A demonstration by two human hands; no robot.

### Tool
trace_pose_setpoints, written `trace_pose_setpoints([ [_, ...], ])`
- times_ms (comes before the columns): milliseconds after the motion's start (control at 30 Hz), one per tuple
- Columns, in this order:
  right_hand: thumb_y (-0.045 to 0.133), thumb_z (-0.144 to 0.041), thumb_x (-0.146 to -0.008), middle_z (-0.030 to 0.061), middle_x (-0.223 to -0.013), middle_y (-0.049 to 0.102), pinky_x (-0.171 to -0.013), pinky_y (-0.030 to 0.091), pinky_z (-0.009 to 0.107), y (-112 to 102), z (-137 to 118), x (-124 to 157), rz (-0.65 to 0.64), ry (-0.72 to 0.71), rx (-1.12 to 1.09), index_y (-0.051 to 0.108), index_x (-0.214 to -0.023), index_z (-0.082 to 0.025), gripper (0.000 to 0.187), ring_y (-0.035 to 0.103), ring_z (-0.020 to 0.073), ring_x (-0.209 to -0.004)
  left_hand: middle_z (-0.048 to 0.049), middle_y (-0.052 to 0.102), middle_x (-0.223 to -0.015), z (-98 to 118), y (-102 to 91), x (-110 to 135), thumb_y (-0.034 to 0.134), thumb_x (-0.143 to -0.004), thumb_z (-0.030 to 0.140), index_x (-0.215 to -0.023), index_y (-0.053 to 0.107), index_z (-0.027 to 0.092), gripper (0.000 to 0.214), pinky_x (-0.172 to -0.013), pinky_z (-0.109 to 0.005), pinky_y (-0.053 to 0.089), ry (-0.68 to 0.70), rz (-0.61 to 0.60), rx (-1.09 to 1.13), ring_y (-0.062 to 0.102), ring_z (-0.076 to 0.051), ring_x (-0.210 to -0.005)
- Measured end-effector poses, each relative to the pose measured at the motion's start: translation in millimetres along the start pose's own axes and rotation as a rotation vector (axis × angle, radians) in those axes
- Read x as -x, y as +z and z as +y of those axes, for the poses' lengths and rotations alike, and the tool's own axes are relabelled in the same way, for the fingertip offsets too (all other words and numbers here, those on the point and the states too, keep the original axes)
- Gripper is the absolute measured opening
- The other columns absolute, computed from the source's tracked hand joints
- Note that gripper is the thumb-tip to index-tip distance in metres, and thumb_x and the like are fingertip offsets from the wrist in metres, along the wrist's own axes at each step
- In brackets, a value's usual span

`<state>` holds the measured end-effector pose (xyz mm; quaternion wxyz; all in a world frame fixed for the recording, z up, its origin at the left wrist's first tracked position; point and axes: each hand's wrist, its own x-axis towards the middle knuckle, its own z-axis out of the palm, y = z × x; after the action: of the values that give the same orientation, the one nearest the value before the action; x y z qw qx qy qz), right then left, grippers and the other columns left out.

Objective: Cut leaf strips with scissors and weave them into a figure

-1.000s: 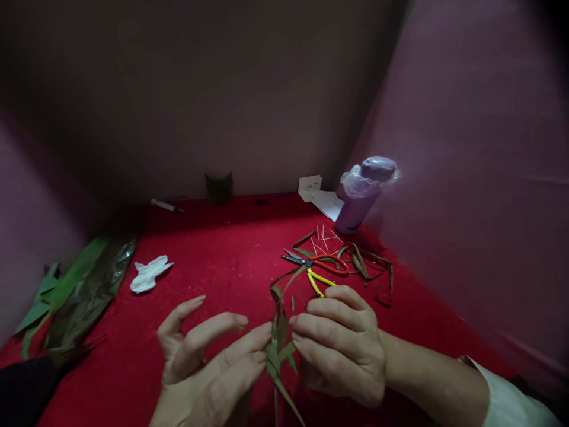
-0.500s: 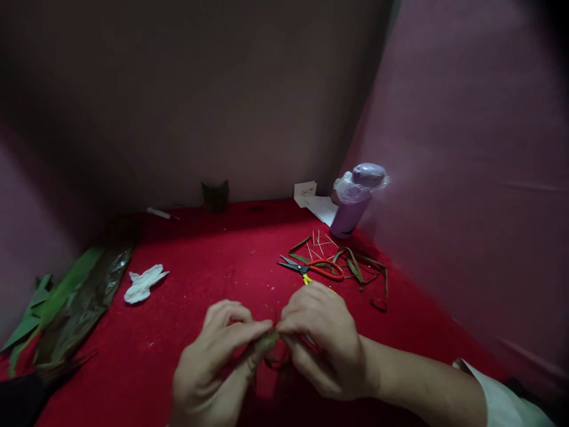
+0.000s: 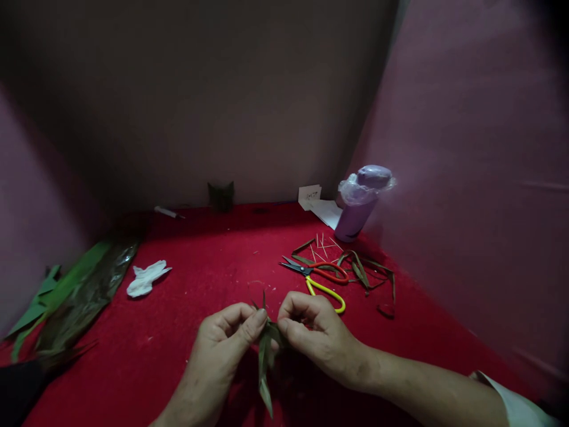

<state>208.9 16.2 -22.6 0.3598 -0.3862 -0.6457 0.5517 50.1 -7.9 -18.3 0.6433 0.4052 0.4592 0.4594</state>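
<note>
Between my two hands is a bundle of folded green-brown leaf strips (image 3: 264,362); one pointed end hangs down toward me and thin tips stick up. My left hand (image 3: 222,344) pinches it between thumb and fingers. With thumb and forefinger, my right hand (image 3: 317,335) grips the leaf's right side, its other fingers curled. Just beyond the right hand lie scissors (image 3: 326,293) with one red and one yellow handle, blades slightly apart and pointing left.
Toothpicks (image 3: 323,246) and curled leaf strips (image 3: 360,270) lie behind the scissors. A purple bottle (image 3: 355,216) and white papers (image 3: 326,212) stand farther back. Crumpled tissue (image 3: 148,277), a plastic bag of leaves (image 3: 89,302), a white syringe-like tube (image 3: 166,212) and a dark pointed leaf piece (image 3: 221,197) are also there.
The leaf bundle has turned, so a long pointed end now hangs below my fingers. My right hand has shifted slightly, uncovering the yellow scissor handle.
</note>
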Motion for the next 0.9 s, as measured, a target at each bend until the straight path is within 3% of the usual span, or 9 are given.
trace_pose_setpoints([
  [267,0.049,-0.02,-0.075,-0.0049,-0.056,0.039,-0.046,0.028,0.019,0.4,10.0,1.8,0.01,-0.098,0.006,0.046,-0.064,-0.016,0.012,0.032,0.007,-0.051,0.0024,0.056,-0.052,-2.5,2.9,-1.2,0.068,-0.072,0.034,-0.058,0.059,0.014,0.026,-0.045,-0.018,0.036,0.023,0.097,-0.019,0.045,-0.007,-0.046],
  [433,0.049,-0.029,-0.083,-0.0059,-0.054,0.041,-0.044,0.031,0.017,5.2,11.6,1.3,-0.018,-0.049,-0.089,0.049,-0.07,-0.016,0.019,0.034,0.0056,-0.047,-0.0016,0.061,-0.058,-1.1,-0.4,-4.3,0.067,-0.072,0.035,-0.059,0.062,0.014,0.025,-0.051,-0.021,0.041,0.051,0.1,-0.042,0.051,-0.011,-0.052],
  [600,0.053,-0.034,-0.081,-0.0068,-0.049,0.043,-0.039,0.03,0.016,6.6,13.4,0.3,0.006,0.004,-0.152,0.046,-0.067,-0.017,0.023,0.036,0.005,-0.041,-0.0016,0.061,-0.062,-4.0,-1.8,-2.9,0.064,-0.074,0.038,-0.065,0.064,0.015,0.025,-0.057,-0.023,0.044,0.047,0.083,0.006,0.054,-0.012,-0.058],
  [900,0.051,-0.024,-0.073,-0.0076,-0.046,0.044,-0.039,0.027,0.016,6.4,14.3,-0.4,-0.025,0.042,-0.188,0.045,-0.063,-0.017,0.014,0.036,0.0045,-0.039,0.0037,0.053,-0.051,-9.7,-2.6,-7.0,0.071,-0.068,0.033,-0.059,0.057,0.014,0.025,-0.046,-0.019,0.035,-0.03,0.054,0.043,0.045,-0.007,-0.045],
])
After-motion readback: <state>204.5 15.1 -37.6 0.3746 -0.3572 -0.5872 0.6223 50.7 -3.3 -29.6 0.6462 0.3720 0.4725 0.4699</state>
